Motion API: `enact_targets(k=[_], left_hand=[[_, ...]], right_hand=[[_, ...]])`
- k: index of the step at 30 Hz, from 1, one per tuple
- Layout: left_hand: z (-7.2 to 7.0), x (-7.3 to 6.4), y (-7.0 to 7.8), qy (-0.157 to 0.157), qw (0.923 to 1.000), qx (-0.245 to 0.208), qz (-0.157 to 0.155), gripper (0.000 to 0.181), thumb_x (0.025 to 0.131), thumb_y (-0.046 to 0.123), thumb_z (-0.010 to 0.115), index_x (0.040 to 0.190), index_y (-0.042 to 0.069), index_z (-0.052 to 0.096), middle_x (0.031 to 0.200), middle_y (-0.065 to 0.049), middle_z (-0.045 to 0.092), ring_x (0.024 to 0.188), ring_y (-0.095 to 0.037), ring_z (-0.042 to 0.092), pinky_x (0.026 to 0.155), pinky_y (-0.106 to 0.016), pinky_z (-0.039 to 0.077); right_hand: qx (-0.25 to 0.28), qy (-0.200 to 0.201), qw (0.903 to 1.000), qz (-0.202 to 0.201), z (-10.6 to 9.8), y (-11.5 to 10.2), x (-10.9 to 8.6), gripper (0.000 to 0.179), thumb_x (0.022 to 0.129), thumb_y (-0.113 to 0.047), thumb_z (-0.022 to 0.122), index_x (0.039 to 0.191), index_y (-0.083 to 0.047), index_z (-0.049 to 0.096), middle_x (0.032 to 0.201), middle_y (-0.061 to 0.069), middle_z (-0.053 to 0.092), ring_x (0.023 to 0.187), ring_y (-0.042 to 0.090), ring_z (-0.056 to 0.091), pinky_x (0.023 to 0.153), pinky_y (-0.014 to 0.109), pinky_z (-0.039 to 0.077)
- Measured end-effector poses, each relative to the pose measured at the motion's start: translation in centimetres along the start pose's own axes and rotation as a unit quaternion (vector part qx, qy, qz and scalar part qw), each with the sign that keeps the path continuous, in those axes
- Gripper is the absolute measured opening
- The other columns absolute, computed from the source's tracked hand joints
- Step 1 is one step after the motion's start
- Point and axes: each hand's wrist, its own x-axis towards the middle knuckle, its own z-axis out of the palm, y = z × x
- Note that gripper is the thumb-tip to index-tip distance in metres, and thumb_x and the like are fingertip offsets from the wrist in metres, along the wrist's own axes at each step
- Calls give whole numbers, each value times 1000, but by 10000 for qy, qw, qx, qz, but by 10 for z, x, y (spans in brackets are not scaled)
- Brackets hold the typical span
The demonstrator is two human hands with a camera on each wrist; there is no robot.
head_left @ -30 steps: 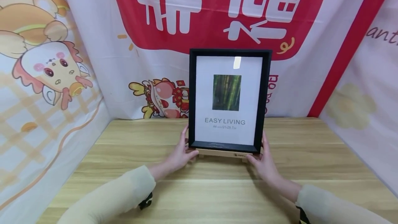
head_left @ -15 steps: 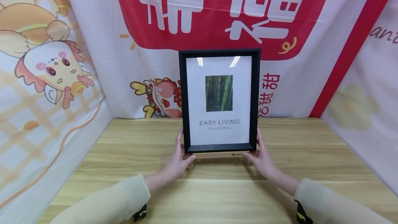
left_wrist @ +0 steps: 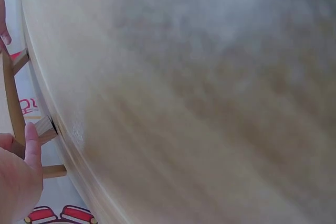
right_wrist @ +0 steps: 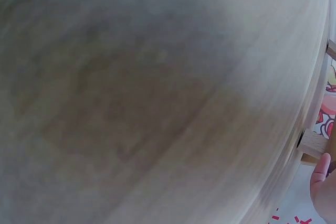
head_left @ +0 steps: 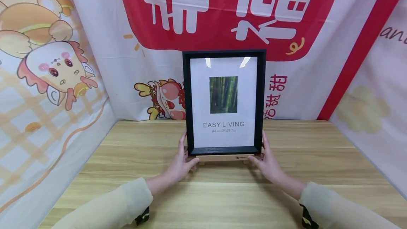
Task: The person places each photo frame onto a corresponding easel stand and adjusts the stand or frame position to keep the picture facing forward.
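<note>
A black picture frame (head_left: 224, 139) with a bamboo print and the words "EASY LIVING" stands on a small wooden easel (head_left: 222, 158), leaning slightly back. At the easel's left end, my left hand (head_left: 178, 165) grips the ledge, thumb in front and fingers behind, beside the frame's lower corner. My right hand (head_left: 270, 163) holds the other end the same way. The left wrist view has the left hand (left_wrist: 18, 184) on the wooden ledge (left_wrist: 7, 98), above the easel's short legs. One easel leg (right_wrist: 313, 144) appears beside the right hand (right_wrist: 325, 187) in the right wrist view.
The easel rests on a wood-grain table (head_left: 219, 200). Behind it hangs a white cloth with a red panel (head_left: 219, 27). Printed cloths with cartoon figures (head_left: 60, 66) and a pale flower (head_left: 364, 110) flank the table's sides.
Both hands have moved the easel and the frame a little to the left, and the frame has turned to face more squarely forward. In the last half second it has hardly moved.
</note>
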Motion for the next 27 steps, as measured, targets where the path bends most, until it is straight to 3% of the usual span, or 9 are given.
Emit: enact_targets(k=[6,17,21,24,27], left_hand=[[-2,2,-1,-20,9999,-99,41,111,89,-5,65,149,52,-8,148,-41,15,117,-47,52,67,-35,59],[-3,4,0,-13,9999,-108,45,113,87,-6,66,149,53,-9,149,-39,18,119,-46,52,71,-36,59],[-5,2,-3,52,9995,273,122,110,87,0,69,151,48,-6,147,-36,27,123,-46,48,85,-42,55],[-12,0,-3,113,9968,761,225,104,87,12,74,154,41,-1,147,-27,34,126,-43,46,94,-48,49],[-27,-4,2,36,9898,1375,369,99,88,26,74,156,34,2,153,-18,29,133,-40,38,102,-55,39]], right_hand=[[34,4,10000,-87,1,3,0,113,82,20,62,156,-29,-7,136,34,32,106,51,57,84,28,54],[68,-45,9998,-167,0,3,4,114,82,20,63,156,-30,-7,137,34,32,104,50,58,84,29,54],[-5,29,9999,-129,-3,3,2,112,84,11,68,156,-27,-8,140,33,28,109,51,55,91,38,51],[-93,180,9996,-201,-11,-2,-2,109,86,1,71,156,-22,-9,145,33,23,120,55,45,102,52,40],[-377,286,9981,-394,-27,-12,-8,100,90,-6,69,156,-17,-5,151,30,18,129,55,33,106,63,28]])
